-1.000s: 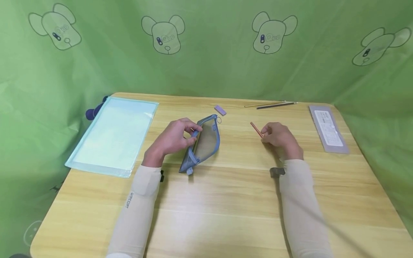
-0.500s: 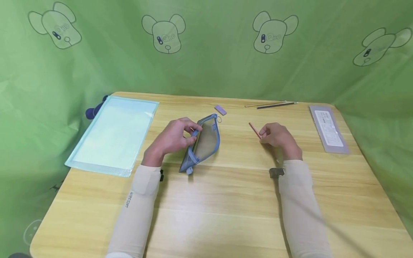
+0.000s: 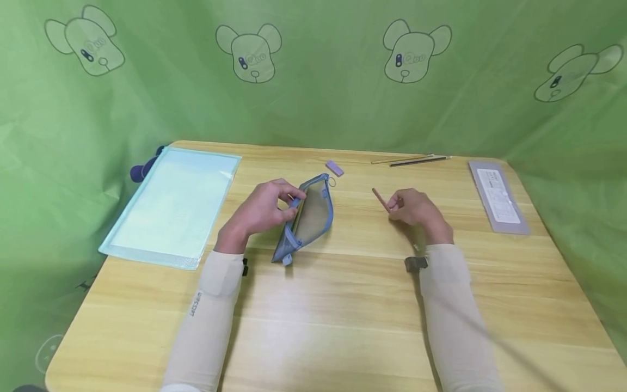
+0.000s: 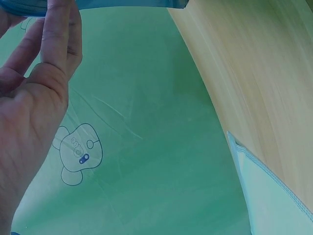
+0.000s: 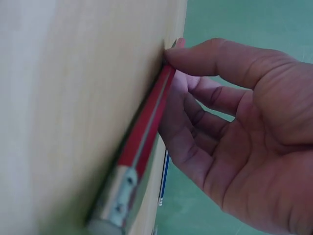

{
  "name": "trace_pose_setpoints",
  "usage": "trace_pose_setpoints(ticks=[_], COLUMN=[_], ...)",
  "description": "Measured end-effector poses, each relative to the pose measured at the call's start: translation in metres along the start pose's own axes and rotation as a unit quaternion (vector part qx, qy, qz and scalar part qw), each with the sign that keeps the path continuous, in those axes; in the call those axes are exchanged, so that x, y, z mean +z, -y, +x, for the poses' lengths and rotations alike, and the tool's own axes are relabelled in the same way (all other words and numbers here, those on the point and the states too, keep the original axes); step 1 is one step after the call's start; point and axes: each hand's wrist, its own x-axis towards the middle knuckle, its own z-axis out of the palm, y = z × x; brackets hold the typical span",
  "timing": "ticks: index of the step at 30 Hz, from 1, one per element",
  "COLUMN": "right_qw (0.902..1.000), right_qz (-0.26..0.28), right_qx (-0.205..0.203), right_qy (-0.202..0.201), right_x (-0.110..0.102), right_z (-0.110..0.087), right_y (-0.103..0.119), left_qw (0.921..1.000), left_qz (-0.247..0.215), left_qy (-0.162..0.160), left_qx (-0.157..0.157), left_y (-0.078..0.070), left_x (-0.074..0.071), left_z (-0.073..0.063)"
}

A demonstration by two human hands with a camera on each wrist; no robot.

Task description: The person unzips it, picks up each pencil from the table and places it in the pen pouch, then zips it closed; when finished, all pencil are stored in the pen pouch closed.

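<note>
A blue mesh pencil case (image 3: 315,218) lies with its zip mouth spread apart, left of the table's middle. My left hand (image 3: 266,208) pinches its near-left rim between thumb and fingers; a thin yellowish strip shows inside along that rim, too narrow to identify. In the left wrist view, only the case's blue edge (image 4: 127,3) appears above the fingers. Between thumb and fingertips, my right hand (image 3: 416,209) holds a red pencil (image 3: 380,199) to the right of the case. The right wrist view shows the pencil's red shaft (image 5: 149,127) and metal ferrule (image 5: 117,196) close over the tabletop.
Beyond the case lies a purple eraser (image 3: 334,168). Two pencils (image 3: 416,159) rest near the back edge. A purplish flat pack with a white label (image 3: 498,195) is at the right, and a pale blue zip folder (image 3: 171,207) at the left. Green cloth (image 3: 323,109) surrounds the table.
My right hand has shifted slightly left with the red pencil, toward the pencil case. The left hand and the case have stayed in place.
</note>
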Motion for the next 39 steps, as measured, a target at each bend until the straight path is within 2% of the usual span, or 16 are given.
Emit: trace_pose_setpoints(ticks=[5,8,12,15,22,27,32,35,39], right_qw=[0.9995,0.9961,0.9839,0.9744,0.9599,0.9542,0.9479,0.9444,0.9420], right_qz=[0.025,0.075,0.156,0.196,0.235,0.237,0.241,0.257,0.290], right_qx=[-0.017,-0.045,-0.085,-0.108,-0.142,-0.154,-0.155,-0.146,-0.118], right_qy=[0.006,0.008,0.014,0.026,0.059,0.099,0.139,0.143,0.119], right_x=[0.000,-0.003,-0.008,-0.011,-0.016,-0.009,0.005,0.017,0.032], right_z=[0.000,-0.005,-0.015,-0.022,-0.038,-0.043,-0.038,-0.032,-0.024], right_y=[0.007,0.014,0.028,0.039,0.065,0.082,0.094,0.100,0.109], left_qw=[1.0000,1.0000,1.0000,1.0000,1.0000,1.0000,1.0000,0.9999,0.9995], left_qz=[-0.001,-0.001,0.003,0.005,0.003,0.004,0.002,0.006,0.018], left_qy=[0.000,-0.002,-0.003,-0.001,0.000,0.002,0.001,0.007,0.019], left_qx=[0.004,0.005,0.006,0.004,0.000,-0.001,0.000,0.008,0.020], left_y=[0.002,0.002,0.001,0.001,0.000,-0.001,-0.002,-0.005,-0.009], left_x=[0.000,-0.001,-0.001,-0.002,-0.001,0.000,0.003,0.006,0.012], left_z=[0.000,-0.001,-0.001,0.000,0.000,0.000,0.002,0.003,0.006])
